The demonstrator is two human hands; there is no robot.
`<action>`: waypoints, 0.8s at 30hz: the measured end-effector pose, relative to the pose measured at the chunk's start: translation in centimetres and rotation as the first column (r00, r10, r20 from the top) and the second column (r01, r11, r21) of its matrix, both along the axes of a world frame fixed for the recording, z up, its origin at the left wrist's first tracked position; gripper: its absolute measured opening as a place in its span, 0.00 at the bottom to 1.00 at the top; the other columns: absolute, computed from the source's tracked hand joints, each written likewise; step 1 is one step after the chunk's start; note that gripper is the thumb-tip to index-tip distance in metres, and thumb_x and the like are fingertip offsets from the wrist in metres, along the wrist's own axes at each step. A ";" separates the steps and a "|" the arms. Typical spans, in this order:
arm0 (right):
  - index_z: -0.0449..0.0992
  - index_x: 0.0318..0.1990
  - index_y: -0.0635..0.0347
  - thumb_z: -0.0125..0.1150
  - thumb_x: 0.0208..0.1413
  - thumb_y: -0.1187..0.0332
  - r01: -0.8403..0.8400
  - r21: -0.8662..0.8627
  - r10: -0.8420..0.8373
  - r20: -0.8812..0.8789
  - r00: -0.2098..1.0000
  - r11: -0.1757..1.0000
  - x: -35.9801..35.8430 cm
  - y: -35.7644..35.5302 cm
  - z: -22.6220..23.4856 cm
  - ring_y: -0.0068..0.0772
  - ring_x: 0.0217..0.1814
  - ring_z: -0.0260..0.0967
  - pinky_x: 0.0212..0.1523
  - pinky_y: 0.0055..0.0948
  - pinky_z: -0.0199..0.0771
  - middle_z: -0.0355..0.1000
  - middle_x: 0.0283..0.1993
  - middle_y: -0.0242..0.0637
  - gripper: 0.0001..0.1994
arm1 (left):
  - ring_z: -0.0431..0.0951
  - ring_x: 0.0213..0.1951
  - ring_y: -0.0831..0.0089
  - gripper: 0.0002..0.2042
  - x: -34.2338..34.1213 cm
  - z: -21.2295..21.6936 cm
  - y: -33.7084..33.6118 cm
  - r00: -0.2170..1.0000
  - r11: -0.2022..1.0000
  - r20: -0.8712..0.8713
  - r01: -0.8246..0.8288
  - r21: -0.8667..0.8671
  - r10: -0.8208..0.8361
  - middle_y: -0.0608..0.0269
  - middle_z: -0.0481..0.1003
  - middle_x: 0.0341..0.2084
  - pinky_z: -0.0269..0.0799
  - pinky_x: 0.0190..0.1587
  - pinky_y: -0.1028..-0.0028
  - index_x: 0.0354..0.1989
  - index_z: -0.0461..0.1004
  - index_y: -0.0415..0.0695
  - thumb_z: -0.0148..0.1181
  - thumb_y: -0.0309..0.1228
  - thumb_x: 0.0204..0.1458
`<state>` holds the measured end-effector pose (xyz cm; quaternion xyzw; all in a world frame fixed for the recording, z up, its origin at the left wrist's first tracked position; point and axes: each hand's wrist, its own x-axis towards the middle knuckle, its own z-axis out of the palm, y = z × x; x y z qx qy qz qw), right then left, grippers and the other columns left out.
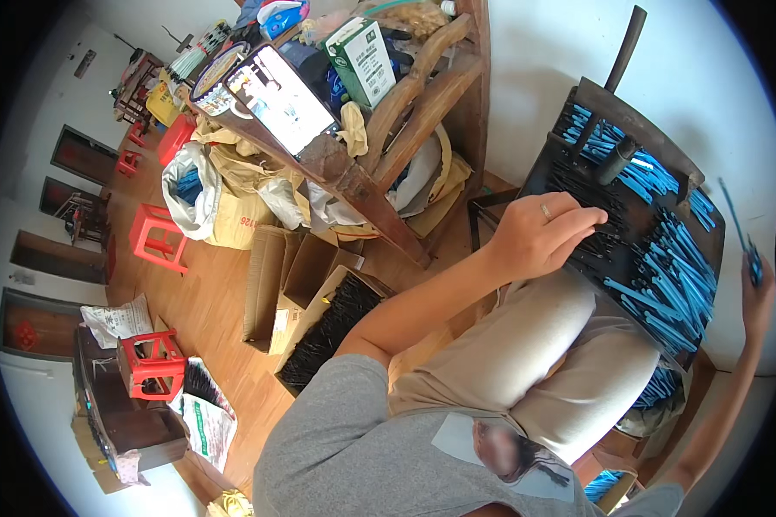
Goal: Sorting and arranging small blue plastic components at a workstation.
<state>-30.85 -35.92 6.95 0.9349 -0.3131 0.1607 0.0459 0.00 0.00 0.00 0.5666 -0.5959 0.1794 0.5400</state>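
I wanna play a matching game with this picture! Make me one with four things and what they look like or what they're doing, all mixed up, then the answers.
Things:
1. Left hand
2. Right hand
3. Smartphone
4. Stool

Clues:
A. Red
B. Holding a thin blue stick
C. Wearing a ring
D. Lit up

Right pairs: 1-C, 2-B, 3-D, 4-A.

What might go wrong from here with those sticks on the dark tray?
Loose blue sticks reach the edge of the dark tray, so a nudge might tip some off. The left hand is close to the jumbled black sticks and could scatter them. The right hand, holding slim blue sticks, seems near the wall, so their ends might catch.
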 end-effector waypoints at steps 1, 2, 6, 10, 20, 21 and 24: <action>0.73 0.44 0.62 0.55 0.59 0.65 0.027 0.002 -0.027 0.095 0.995 1.000 -1.9 0.9 0.5 0.30 0.32 0.70 0.33 0.25 0.68 0.71 0.33 0.43 0.11 | 0.74 0.25 0.65 0.12 -0.4 0.3 0.0 1.000 0.997 -0.013 0.013 -0.080 -0.014 0.60 0.73 0.25 0.69 0.23 0.74 0.38 0.76 0.43 0.59 0.20 0.42; 0.73 0.46 0.61 0.55 0.59 0.67 0.048 0.014 -0.049 0.070 0.996 0.999 -3.6 2.4 1.5 0.27 0.31 0.68 0.33 0.23 0.67 0.70 0.32 0.41 0.11 | 0.74 0.26 0.66 0.12 -0.9 0.8 0.1 1.000 0.988 -0.020 0.019 -0.155 -0.023 0.60 0.73 0.26 0.69 0.23 0.73 0.37 0.76 0.42 0.59 0.19 0.41; 0.73 0.43 0.61 0.56 0.57 0.69 -0.078 0.087 0.045 0.334 0.942 0.993 -7.7 12.5 2.5 0.26 0.29 0.67 0.31 0.23 0.65 0.70 0.31 0.38 0.08 | 0.73 0.27 0.66 0.12 -3.1 3.7 0.5 0.999 0.974 -0.030 0.024 -0.227 -0.031 0.61 0.73 0.27 0.70 0.26 0.72 0.35 0.76 0.41 0.61 0.19 0.38; 0.74 0.31 0.61 0.65 0.46 0.65 -0.335 0.303 0.281 0.209 0.937 0.892 -3.1 21.5 4.7 0.32 0.27 0.64 0.31 0.29 0.60 0.69 0.26 0.35 0.10 | 0.74 0.29 0.66 0.13 -5.9 5.1 0.5 0.998 0.960 -0.029 0.044 -0.277 -0.054 0.63 0.73 0.27 0.72 0.32 0.71 0.32 0.75 0.41 0.63 0.20 0.33; 0.70 0.31 0.63 0.66 0.48 0.60 -0.399 0.581 -0.059 0.613 0.788 0.710 -0.4 23.7 -1.3 0.15 0.14 0.55 0.15 0.12 0.51 0.65 0.21 0.31 0.15 | 0.75 0.22 0.68 0.07 -9.4 3.6 1.8 0.967 0.952 -0.155 0.231 0.201 -0.202 0.66 0.72 0.19 0.66 0.22 0.69 0.34 0.71 0.44 0.59 0.28 0.48; 0.69 0.35 0.64 0.65 0.50 0.60 -0.512 0.618 -0.147 0.711 0.688 0.597 -0.3 23.7 -2.3 0.15 0.13 0.53 0.13 0.12 0.49 0.63 0.20 0.31 0.16 | 0.76 0.22 0.66 0.06 -9.6 3.3 1.7 0.949 0.936 -0.234 0.266 0.230 -0.212 0.63 0.73 0.20 0.66 0.22 0.68 0.35 0.70 0.43 0.58 0.27 0.50; 0.65 0.46 0.66 0.62 0.53 0.57 -0.814 0.488 -0.270 0.868 0.416 0.315 0.7 24.0 -4.1 0.13 0.11 0.48 0.10 0.14 0.44 0.61 0.22 0.31 0.23 | 0.75 0.22 0.56 0.05 -10.6 2.5 1.4 0.849 0.914 -0.477 0.355 0.194 -0.228 0.56 0.73 0.20 0.66 0.22 0.63 0.35 0.65 0.40 0.52 0.28 0.55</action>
